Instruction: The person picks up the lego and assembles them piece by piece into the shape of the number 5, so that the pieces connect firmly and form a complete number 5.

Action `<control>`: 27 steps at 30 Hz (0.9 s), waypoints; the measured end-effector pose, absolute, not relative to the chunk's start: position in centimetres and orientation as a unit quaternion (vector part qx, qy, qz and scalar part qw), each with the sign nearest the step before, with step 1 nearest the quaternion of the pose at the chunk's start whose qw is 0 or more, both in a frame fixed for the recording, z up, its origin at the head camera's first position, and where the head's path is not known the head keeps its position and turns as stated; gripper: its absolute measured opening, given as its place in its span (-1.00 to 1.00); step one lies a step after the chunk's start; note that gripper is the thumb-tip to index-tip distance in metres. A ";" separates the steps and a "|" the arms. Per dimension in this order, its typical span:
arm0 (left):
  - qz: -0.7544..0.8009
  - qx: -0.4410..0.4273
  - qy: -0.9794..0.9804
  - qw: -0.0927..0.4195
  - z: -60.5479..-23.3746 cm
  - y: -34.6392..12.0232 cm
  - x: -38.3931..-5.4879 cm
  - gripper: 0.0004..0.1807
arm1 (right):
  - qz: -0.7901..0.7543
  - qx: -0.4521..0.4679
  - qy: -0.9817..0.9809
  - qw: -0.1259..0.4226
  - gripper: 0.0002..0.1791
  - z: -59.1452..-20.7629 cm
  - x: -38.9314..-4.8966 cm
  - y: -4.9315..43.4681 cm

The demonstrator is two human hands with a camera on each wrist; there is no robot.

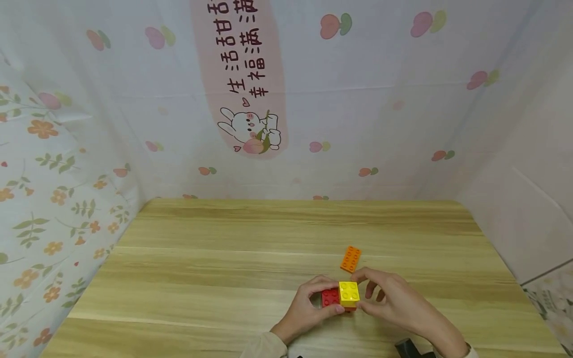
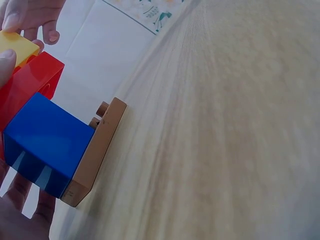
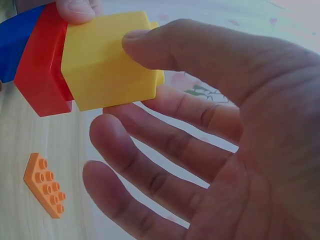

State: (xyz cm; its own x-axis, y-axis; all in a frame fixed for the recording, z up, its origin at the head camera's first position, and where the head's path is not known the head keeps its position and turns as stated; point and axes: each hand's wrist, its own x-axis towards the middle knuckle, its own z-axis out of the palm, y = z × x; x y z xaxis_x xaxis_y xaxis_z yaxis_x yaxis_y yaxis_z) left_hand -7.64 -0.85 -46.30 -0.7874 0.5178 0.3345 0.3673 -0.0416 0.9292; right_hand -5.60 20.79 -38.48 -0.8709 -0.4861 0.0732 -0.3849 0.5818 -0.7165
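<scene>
A stack of toy building bricks stands on the table: a brown plate (image 2: 102,147) at the bottom, a blue brick (image 2: 47,140) over it, then a red brick (image 1: 330,297). On the red brick's right end sits a yellow brick (image 1: 349,293) with studs on top. My left hand (image 1: 309,302) grips the stack from the left, thumb at the near side and fingers at the far side. From the right, my right hand (image 1: 396,301) pinches the yellow brick between thumb and index finger; its other fingers are spread below in the right wrist view.
An orange studded plate (image 1: 351,259) lies flat on the wooden table (image 1: 201,268), just beyond the hands. A black object (image 1: 407,347) shows at the bottom edge beside the right forearm. Patterned cloth (image 1: 358,99) hangs behind the table and on its left side.
</scene>
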 end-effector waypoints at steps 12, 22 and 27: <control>0.644 0.305 0.698 0.075 -46.4 -0.8 -7.6 -0.61 | -0.411 -0.268 0.870 0.043 -0.70 -38.9 -5.5 21.1; 0.640 0.314 0.698 0.065 -46.2 -0.9 -7.7 -0.61 | -0.407 -0.279 0.869 0.031 -0.67 -39.1 -5.6 21.1; 0.636 0.320 0.701 0.047 -47.2 -0.8 -8.1 -0.61 | -0.404 -0.284 0.870 0.022 -0.67 -39.1 -5.8 21.1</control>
